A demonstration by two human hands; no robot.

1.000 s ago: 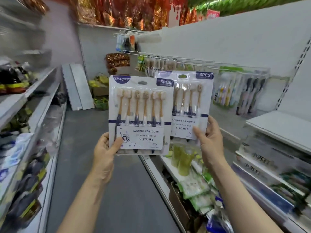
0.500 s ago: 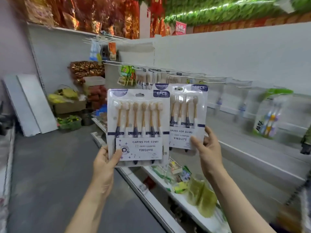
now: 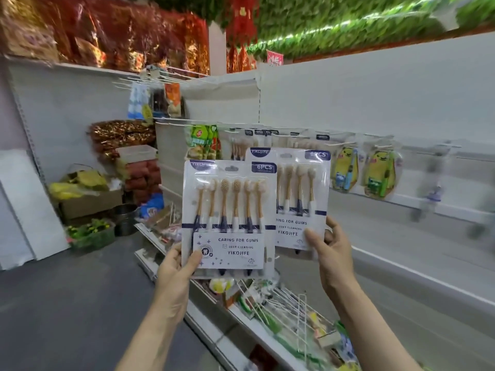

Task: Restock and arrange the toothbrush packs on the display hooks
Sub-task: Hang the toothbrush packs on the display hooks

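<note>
Left hand [image 3: 175, 274] grips one pack [image 3: 227, 218], right hand [image 3: 330, 253] another pack [image 3: 300, 194]; neither hung yet, some packs already on hooks [image 3: 267, 129]

Two upright white six-piece toothbrush blister packs, each showing tan-handled brushes with navy bases, are held before the display hooks [image 3: 308, 135]: the nearer pack [image 3: 229, 218] overlaps the left side of the farther pack [image 3: 302, 199].
</note>
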